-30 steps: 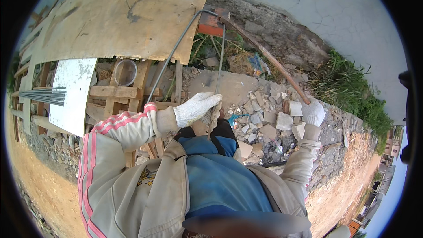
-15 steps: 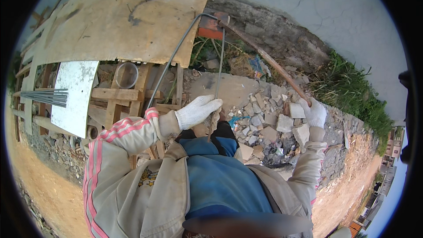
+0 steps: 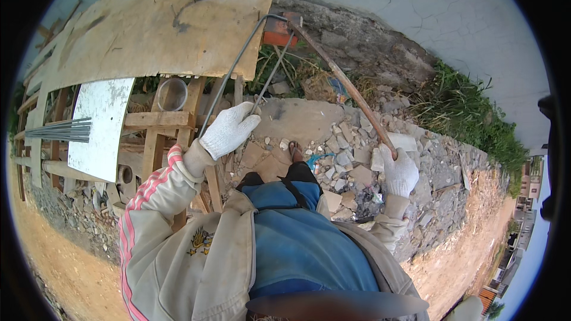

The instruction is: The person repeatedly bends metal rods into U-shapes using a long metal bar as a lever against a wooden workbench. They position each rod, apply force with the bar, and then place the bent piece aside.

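Bent rod swings left under two gloved hands

From where I stand, a plywood board covers the far left, laid over a wooden frame, with a white panel nearer. A grey wall shuts in the far side; rubble covers the ground on the right.

The board's right edge stops just beside an orange-red block, where the rod's bend meets the far end of a rusty bar. The board's near edge lies just beyond the left hand; a flat concrete slab opens between the hands, and the bar slants over broken stone.

The right hand has its fingers wrapped around the bar's near end. The left thumb and fingers are narrow, pinching the rod's right leg, while the other leg runs down to the wrist.

Against half a second ago, both hands have shifted left, the right one also nearer, and the rod's two legs stand closer together.
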`<action>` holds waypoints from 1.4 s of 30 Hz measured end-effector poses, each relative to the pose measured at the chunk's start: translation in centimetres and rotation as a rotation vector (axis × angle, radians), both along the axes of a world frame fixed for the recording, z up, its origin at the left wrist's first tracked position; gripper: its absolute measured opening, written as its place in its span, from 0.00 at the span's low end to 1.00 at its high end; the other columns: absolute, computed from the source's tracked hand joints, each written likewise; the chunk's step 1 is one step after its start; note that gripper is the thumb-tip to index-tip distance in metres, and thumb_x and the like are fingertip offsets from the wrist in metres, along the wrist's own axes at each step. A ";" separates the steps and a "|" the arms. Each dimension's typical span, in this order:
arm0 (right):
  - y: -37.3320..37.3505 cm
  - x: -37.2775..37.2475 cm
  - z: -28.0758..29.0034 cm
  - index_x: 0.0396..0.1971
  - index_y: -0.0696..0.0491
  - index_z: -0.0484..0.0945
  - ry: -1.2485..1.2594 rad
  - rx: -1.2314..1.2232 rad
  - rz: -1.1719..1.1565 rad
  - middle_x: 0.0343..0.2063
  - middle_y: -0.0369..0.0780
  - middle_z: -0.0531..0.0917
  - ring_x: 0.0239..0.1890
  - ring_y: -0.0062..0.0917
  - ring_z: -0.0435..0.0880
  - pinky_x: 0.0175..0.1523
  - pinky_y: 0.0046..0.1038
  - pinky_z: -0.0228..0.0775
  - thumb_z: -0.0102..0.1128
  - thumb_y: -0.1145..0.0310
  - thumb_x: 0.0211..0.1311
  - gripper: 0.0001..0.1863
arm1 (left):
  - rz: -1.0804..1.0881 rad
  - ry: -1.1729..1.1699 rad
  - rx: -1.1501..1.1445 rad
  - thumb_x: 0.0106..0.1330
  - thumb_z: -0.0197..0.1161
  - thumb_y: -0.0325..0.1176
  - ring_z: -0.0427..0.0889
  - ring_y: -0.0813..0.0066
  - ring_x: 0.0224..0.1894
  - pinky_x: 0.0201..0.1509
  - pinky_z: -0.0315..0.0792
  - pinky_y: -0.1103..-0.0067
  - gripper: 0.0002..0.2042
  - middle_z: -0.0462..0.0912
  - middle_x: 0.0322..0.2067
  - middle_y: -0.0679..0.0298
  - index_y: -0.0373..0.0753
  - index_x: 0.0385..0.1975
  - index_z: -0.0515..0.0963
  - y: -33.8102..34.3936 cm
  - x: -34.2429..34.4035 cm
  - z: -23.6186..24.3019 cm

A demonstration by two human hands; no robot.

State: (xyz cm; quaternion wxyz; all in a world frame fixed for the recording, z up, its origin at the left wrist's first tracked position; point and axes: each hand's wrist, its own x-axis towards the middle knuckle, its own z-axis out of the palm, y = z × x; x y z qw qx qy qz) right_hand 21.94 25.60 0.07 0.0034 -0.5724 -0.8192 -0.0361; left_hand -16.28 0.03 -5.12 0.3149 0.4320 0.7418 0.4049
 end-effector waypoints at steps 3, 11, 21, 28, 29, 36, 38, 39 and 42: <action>0.6 1.1 -0.2 0.39 0.53 0.86 0.062 -0.056 0.116 0.29 0.55 0.88 0.36 0.55 0.88 0.41 0.52 0.78 0.57 0.33 0.71 0.33 | 0.003 0.036 0.163 0.76 0.62 0.39 0.84 0.35 0.48 0.48 0.79 0.60 0.15 0.85 0.40 0.40 0.32 0.51 0.79 -0.1 0.3 -0.4; 4.8 2.3 -1.1 0.39 0.53 0.85 0.102 -0.116 0.269 0.32 0.55 0.87 0.39 0.55 0.87 0.43 0.53 0.76 0.57 0.35 0.74 0.31 | 0.003 0.202 0.188 0.77 0.59 0.38 0.85 0.36 0.46 0.47 0.78 0.57 0.14 0.85 0.40 0.39 0.32 0.50 0.78 0.7 1.7 -2.7; -1.8 1.4 -1.6 0.39 0.55 0.84 0.145 -0.048 0.148 0.34 0.55 0.87 0.44 0.56 0.86 0.49 0.52 0.76 0.52 0.28 0.72 0.38 | 0.011 0.442 0.176 0.78 0.56 0.40 0.85 0.33 0.41 0.47 0.78 0.49 0.13 0.86 0.35 0.39 0.34 0.46 0.77 1.0 1.2 -3.6; -6.7 0.6 -2.6 0.39 0.54 0.86 0.147 0.019 0.065 0.35 0.55 0.88 0.44 0.54 0.88 0.48 0.52 0.76 0.50 0.28 0.72 0.39 | -0.033 0.430 0.273 0.77 0.57 0.44 0.85 0.35 0.45 0.49 0.77 0.53 0.18 0.86 0.38 0.40 0.31 0.46 0.81 -0.2 -2.1 -2.3; -7.2 0.6 -2.6 0.38 0.54 0.86 0.167 0.044 0.084 0.34 0.55 0.88 0.43 0.54 0.87 0.48 0.52 0.76 0.51 0.28 0.72 0.38 | -0.044 0.460 0.228 0.77 0.57 0.44 0.85 0.35 0.44 0.49 0.77 0.53 0.18 0.86 0.37 0.40 0.31 0.45 0.80 -0.2 -2.1 -2.5; -9.5 -0.4 -2.7 0.39 0.54 0.86 0.151 0.063 0.074 0.35 0.54 0.89 0.43 0.53 0.89 0.48 0.53 0.78 0.48 0.26 0.72 0.40 | 0.003 0.757 0.093 0.78 0.56 0.41 0.87 0.36 0.40 0.46 0.81 0.51 0.16 0.86 0.32 0.37 0.32 0.40 0.77 0.2 -1.7 -4.3; -10.4 -0.6 -3.0 0.39 0.54 0.86 0.168 0.060 0.060 0.35 0.54 0.89 0.43 0.53 0.89 0.48 0.53 0.78 0.49 0.27 0.72 0.40 | 0.003 0.810 0.074 0.78 0.55 0.40 0.88 0.36 0.39 0.45 0.82 0.51 0.15 0.86 0.31 0.37 0.32 0.39 0.76 0.1 -2.0 -4.4; -10.8 -0.6 -3.0 0.39 0.54 0.86 0.188 0.065 0.064 0.35 0.53 0.89 0.43 0.53 0.89 0.48 0.53 0.78 0.49 0.27 0.72 0.39 | 0.006 0.806 0.114 0.78 0.55 0.40 0.88 0.36 0.38 0.45 0.82 0.51 0.15 0.86 0.30 0.37 0.32 0.39 0.76 0.1 -2.2 -4.4; -10.6 -0.4 -2.6 0.38 0.54 0.86 0.171 0.072 0.068 0.36 0.53 0.89 0.44 0.53 0.89 0.48 0.53 0.77 0.50 0.28 0.72 0.39 | 0.006 0.735 0.132 0.78 0.56 0.41 0.87 0.34 0.39 0.45 0.81 0.50 0.15 0.86 0.31 0.37 0.32 0.39 0.76 0.1 -2.4 -3.9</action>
